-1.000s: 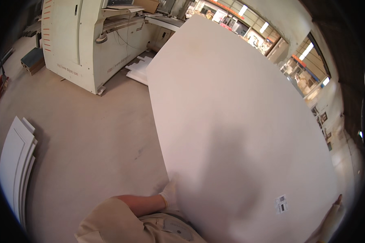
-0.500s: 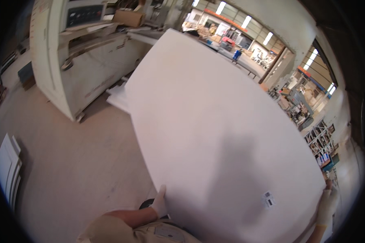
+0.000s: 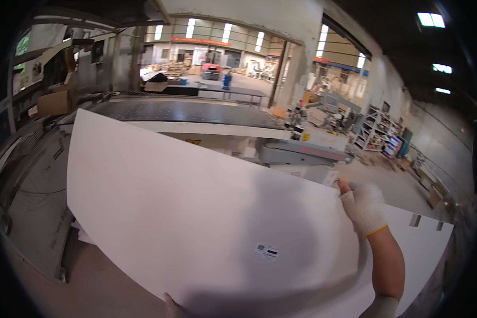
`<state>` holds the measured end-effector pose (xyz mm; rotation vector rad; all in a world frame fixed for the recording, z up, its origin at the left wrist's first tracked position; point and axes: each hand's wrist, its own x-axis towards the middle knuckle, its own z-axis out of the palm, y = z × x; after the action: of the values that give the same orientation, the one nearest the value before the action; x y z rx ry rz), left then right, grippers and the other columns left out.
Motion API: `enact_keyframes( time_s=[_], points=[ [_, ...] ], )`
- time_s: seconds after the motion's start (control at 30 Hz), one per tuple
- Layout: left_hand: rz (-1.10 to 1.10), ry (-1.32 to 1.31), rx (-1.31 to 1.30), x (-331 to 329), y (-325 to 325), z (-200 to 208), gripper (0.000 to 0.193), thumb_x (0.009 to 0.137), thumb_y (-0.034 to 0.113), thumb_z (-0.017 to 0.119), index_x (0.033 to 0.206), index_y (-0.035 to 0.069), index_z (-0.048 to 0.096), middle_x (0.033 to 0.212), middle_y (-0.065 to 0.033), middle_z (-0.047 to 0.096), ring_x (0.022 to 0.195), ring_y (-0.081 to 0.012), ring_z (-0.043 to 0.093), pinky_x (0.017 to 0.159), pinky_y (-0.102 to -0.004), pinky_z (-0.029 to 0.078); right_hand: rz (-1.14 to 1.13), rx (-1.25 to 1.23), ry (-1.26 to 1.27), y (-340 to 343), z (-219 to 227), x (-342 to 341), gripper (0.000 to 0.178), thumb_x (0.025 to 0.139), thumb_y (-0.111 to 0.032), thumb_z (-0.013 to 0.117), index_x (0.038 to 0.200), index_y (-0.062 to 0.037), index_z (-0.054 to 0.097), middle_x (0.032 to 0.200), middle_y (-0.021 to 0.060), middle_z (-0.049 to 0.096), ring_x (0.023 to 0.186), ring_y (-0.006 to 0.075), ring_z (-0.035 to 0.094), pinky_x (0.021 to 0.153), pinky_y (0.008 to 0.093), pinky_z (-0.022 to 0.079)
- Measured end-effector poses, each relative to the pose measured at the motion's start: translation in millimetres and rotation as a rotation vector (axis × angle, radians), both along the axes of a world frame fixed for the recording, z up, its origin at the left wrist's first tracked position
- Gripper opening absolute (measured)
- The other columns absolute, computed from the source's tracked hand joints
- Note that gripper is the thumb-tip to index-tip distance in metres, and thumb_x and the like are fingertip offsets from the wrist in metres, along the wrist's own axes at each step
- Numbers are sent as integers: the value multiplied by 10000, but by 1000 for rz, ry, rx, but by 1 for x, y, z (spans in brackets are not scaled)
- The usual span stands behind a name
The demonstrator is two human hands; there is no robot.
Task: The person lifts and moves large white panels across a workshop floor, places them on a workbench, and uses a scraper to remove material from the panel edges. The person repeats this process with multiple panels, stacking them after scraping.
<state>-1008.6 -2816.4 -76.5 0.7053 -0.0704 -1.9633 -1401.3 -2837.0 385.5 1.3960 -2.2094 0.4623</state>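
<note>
A large white board (image 3: 185,212) fills the middle of the view, tilted, with a small printed label (image 3: 266,252) on its face. My right hand (image 3: 363,206), in a pale glove with a yellow cuff edge, is closed over its upper edge toward the right. At the lower edge my left hand (image 3: 172,305) grips the board; only the thumb side shows, and the other fingers are hidden behind it. Beyond my right arm a white panel part (image 3: 413,249) with small notches along its upper edge is visible; whether it is a separate board cannot be made out.
Just beyond the board lies a machine with a long dark flat bed (image 3: 180,112) and a grey arm-like part (image 3: 302,151). A cardboard box (image 3: 55,100) sits at the left. Farther off are a blue drum (image 3: 226,81), a red vehicle (image 3: 211,70) and a loaded shelf rack (image 3: 373,130).
The view has swung to the right and up. The board now lies more crosswise, its upper edge before the machine bed. Both hands still hold it, my right hand farther inward in view.
</note>
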Motion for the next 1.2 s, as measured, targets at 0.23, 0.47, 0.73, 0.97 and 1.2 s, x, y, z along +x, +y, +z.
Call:
enact_keyframes(
  time_s=[0.23,0.47,0.73,0.97,1.2],
  points=[
    [265,-48,44,-5,-143,-20,873,1007,788,328,1647,194,348,1679,-118,367,1536,-390,313,1262,-595,226,140,35,-24,-198,-33,-32,468,1042,-436,545,899,-45,758,840,253,705,834,474,685,758,548,526],
    [389,43,72,-16,-256,-9,839,1014,720,415,1618,138,390,1637,-110,435,1499,-367,380,1256,-541,266,259,105,-112,-392,-65,-64,534,1062,-417,497,895,28,739,839,306,687,847,504,679,771,559,518],
    [405,68,70,-20,-327,-11,901,979,781,400,1637,166,363,1663,-109,395,1529,-370,329,1264,-577,224,347,178,-53,-535,-89,-60,551,1058,-454,465,924,-13,768,898,289,709,901,494,691,788,570,519],
    [523,154,100,-15,-383,-29,855,991,749,438,1610,159,420,1618,-102,463,1481,-367,399,1253,-560,258,361,242,-23,-635,-101,-22,554,1069,-477,427,969,-63,782,920,251,731,927,486,691,837,565,525],
    [539,182,163,9,-425,-33,868,978,765,448,1612,173,419,1634,-96,443,1490,-374,378,1247,-574,259,470,270,-33,-710,-107,16,533,1072,-443,427,931,-77,789,907,239,735,922,472,697,840,554,528]
  ],
)
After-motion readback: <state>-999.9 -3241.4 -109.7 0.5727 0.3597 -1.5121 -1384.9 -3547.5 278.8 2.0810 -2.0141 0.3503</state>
